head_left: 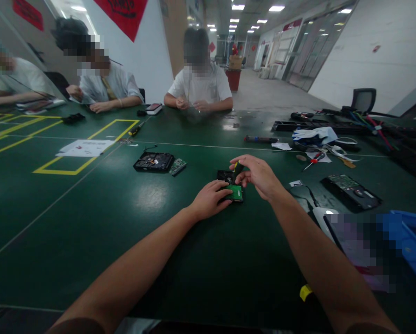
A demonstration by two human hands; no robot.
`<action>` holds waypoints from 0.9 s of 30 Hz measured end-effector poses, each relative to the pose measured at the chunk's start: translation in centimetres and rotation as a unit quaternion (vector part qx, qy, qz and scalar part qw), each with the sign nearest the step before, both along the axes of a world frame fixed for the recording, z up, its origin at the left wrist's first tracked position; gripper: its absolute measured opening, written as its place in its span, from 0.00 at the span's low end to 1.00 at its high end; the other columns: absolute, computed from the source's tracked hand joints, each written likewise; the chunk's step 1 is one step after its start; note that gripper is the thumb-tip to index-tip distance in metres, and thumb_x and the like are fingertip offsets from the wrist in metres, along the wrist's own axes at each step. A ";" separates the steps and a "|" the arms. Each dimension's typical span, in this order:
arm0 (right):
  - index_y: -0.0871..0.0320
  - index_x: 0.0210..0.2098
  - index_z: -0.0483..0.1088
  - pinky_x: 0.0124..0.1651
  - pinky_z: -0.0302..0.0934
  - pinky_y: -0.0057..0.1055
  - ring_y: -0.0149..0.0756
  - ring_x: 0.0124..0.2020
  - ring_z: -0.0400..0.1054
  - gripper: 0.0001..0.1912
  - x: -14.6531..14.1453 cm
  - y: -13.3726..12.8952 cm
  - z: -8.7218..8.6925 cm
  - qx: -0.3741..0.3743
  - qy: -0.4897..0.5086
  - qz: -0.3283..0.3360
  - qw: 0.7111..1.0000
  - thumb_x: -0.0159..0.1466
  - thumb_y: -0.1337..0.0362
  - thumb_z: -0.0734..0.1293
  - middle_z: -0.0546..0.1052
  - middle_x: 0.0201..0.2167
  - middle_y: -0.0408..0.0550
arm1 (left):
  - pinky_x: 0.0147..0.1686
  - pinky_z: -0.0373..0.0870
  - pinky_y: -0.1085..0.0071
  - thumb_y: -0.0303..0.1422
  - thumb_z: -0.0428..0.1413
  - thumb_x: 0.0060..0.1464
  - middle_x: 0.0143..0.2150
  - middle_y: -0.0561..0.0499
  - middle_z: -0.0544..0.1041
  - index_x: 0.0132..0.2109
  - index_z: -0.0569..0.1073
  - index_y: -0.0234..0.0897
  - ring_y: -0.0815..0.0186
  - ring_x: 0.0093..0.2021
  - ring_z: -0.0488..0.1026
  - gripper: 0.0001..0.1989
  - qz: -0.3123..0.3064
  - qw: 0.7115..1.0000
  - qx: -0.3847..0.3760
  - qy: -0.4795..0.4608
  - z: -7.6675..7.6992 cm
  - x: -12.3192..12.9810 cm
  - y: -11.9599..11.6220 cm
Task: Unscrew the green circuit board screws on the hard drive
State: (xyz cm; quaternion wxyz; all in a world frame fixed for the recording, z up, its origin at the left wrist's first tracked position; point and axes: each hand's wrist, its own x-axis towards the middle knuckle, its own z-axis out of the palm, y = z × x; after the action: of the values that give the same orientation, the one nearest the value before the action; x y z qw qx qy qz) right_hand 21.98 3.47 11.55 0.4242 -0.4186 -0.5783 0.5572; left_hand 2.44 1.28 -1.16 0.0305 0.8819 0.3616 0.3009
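Observation:
A small hard drive with a green circuit board (236, 191) lies in front of me on the dark green table. My left hand (213, 198) holds it from the left, fingers over its top and thumb along the near side. My right hand (255, 174) is closed round a screwdriver (237, 168) with a black and yellow handle, held upright over the board. Its tip is too small to make out. To the left sit an opened black drive (154, 161) and, touching or very near it, a loose circuit board (178, 167).
On the right are another drive (352, 192), a blue tray (412, 236), a red-handled screwdriver (314, 161), white gloves (314, 134) and tangled cables (370, 120). Paper (86, 147) and a yellow-black screwdriver (135, 129) lie left. Three people sit across the table.

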 end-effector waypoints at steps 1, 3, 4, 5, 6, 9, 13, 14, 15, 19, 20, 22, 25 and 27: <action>0.57 0.42 0.74 0.20 0.57 0.28 0.30 0.22 0.71 0.09 0.0 0.1 -0.1 -0.002 0.004 -0.004 1.000 0.66 0.62 0.63 0.80 0.42 0.54 | 0.63 0.69 0.47 0.42 0.57 0.65 0.61 0.40 0.73 0.58 0.76 0.41 0.51 0.64 0.69 0.18 -0.001 1.000 0.001 0.000 0.0 0.0 0.0; 0.56 0.41 0.72 0.20 0.57 0.28 0.29 0.22 0.70 0.08 0.0 0.2 -0.2 -0.007 0.013 -0.014 1.000 0.66 0.61 0.64 0.80 0.42 0.53 | 0.63 0.69 0.47 0.42 0.57 0.65 0.61 0.40 0.73 0.58 0.76 0.40 0.50 0.64 0.69 0.18 -0.001 1.000 0.003 0.001 0.1 0.0 0.0; 0.56 0.41 0.71 0.20 0.57 0.27 0.29 0.22 0.71 0.07 0.0 0.2 -0.2 -0.010 0.016 -0.019 1.000 0.66 0.61 0.64 0.80 0.42 0.53 | 0.63 0.69 0.47 0.42 0.57 0.65 0.61 0.40 0.73 0.57 0.76 0.40 0.50 0.64 0.69 0.18 -0.001 1.000 0.003 0.002 0.0 0.0 0.0; 0.56 0.40 0.70 0.20 0.57 0.27 0.30 0.22 0.71 0.07 -0.1 0.2 -0.2 -0.012 0.018 -0.022 1.000 0.66 0.61 0.65 0.80 0.43 0.53 | 0.64 0.68 0.47 0.42 0.57 0.65 0.62 0.40 0.73 0.57 0.76 0.40 0.50 0.64 0.69 0.18 0.000 1.000 0.004 0.003 0.0 0.0 0.0; 0.56 0.40 0.70 0.20 0.57 0.28 0.30 0.22 0.72 0.06 -0.1 0.2 -0.2 -0.012 0.020 -0.023 0.999 0.66 0.61 0.64 0.80 0.44 0.53 | 0.64 0.68 0.47 0.42 0.57 0.65 0.62 0.40 0.73 0.57 0.76 0.40 0.50 0.64 0.69 0.18 0.001 1.000 0.003 0.002 0.0 0.0 0.0; 0.56 0.40 0.71 0.20 0.58 0.28 0.30 0.22 0.72 0.06 -0.1 0.1 0.0 -0.007 0.019 -0.025 0.999 0.66 0.62 0.63 0.79 0.41 0.51 | 0.64 0.68 0.47 0.42 0.57 0.65 0.62 0.40 0.72 0.57 0.76 0.40 0.50 0.64 0.69 0.18 0.001 1.000 0.002 0.002 0.0 0.0 0.0; 0.56 0.40 0.72 0.22 0.60 0.28 0.30 0.21 0.71 0.06 -0.1 0.0 0.0 0.000 0.009 -0.011 1.000 0.67 0.63 0.64 0.74 0.29 0.46 | 0.63 0.69 0.46 0.42 0.57 0.65 0.62 0.40 0.73 0.57 0.76 0.40 0.50 0.64 0.69 0.18 0.000 1.000 0.004 0.000 0.1 0.0 -0.1; 0.56 0.40 0.72 0.22 0.60 0.27 0.30 0.22 0.71 0.06 0.0 0.0 0.0 0.005 0.007 -0.006 1.000 0.67 0.62 0.64 0.74 0.29 0.45 | 0.63 0.69 0.46 0.42 0.57 0.65 0.62 0.40 0.73 0.57 0.76 0.40 0.50 0.64 0.69 0.18 0.000 1.000 0.004 -0.001 0.1 0.1 -0.1; 0.56 0.40 0.72 0.23 0.61 0.27 0.30 0.22 0.71 0.06 0.0 0.0 0.0 0.011 0.006 -0.002 1.000 0.67 0.62 0.65 0.74 0.30 0.45 | 0.63 0.69 0.46 0.42 0.57 0.65 0.61 0.40 0.73 0.57 0.76 0.40 0.50 0.64 0.69 0.18 0.000 1.000 0.005 -0.002 0.1 0.1 -0.1; 0.56 0.40 0.70 0.25 0.63 0.27 0.30 0.25 0.72 0.07 -0.1 0.1 -0.3 0.024 0.011 -0.014 1.000 0.65 0.60 0.68 0.75 0.32 0.45 | 0.63 0.69 0.46 0.41 0.58 0.65 0.61 0.40 0.73 0.57 0.76 0.40 0.50 0.63 0.69 0.18 -0.003 1.000 0.007 -0.002 0.1 0.1 0.0; 0.55 0.40 0.69 0.25 0.63 0.27 0.30 0.25 0.72 0.08 -0.1 0.2 -0.3 0.021 0.015 -0.019 0.999 0.65 0.60 0.69 0.75 0.32 0.44 | 0.63 0.69 0.46 0.41 0.58 0.65 0.61 0.40 0.73 0.57 0.76 0.40 0.50 0.63 0.69 0.18 -0.002 1.000 0.006 -0.002 0.1 0.1 0.0; 0.55 0.40 0.68 0.24 0.62 0.27 0.31 0.24 0.73 0.07 -0.1 0.2 -0.2 0.011 0.018 -0.024 0.999 0.64 0.61 0.69 0.75 0.32 0.44 | 0.62 0.70 0.46 0.41 0.58 0.65 0.61 0.40 0.73 0.57 0.76 0.41 0.50 0.63 0.69 0.17 -0.001 1.000 0.004 -0.004 0.1 0.1 0.0; 0.55 0.40 0.70 0.22 0.59 0.27 0.31 0.23 0.72 0.05 -0.1 0.1 0.0 0.002 0.005 -0.009 1.000 0.64 0.62 0.67 0.77 0.34 0.46 | 0.63 0.69 0.46 0.41 0.58 0.65 0.61 0.40 0.73 0.57 0.76 0.41 0.50 0.64 0.69 0.17 -0.001 1.000 0.003 -0.006 0.0 0.1 0.0; 0.56 0.40 0.72 0.22 0.58 0.28 0.30 0.23 0.71 0.06 0.0 0.1 0.1 0.007 -0.007 0.002 1.000 0.64 0.62 0.66 0.78 0.37 0.48 | 0.63 0.69 0.45 0.41 0.58 0.65 0.62 0.40 0.73 0.57 0.76 0.41 0.50 0.64 0.69 0.18 0.001 1.000 0.003 -0.003 0.0 0.1 0.0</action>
State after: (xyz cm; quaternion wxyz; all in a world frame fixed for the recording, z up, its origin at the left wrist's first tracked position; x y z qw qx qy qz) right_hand 21.97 3.54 11.67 0.4218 -0.4182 -0.5862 0.5510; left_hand 2.50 1.27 -1.19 0.0285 0.8809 0.3611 0.3048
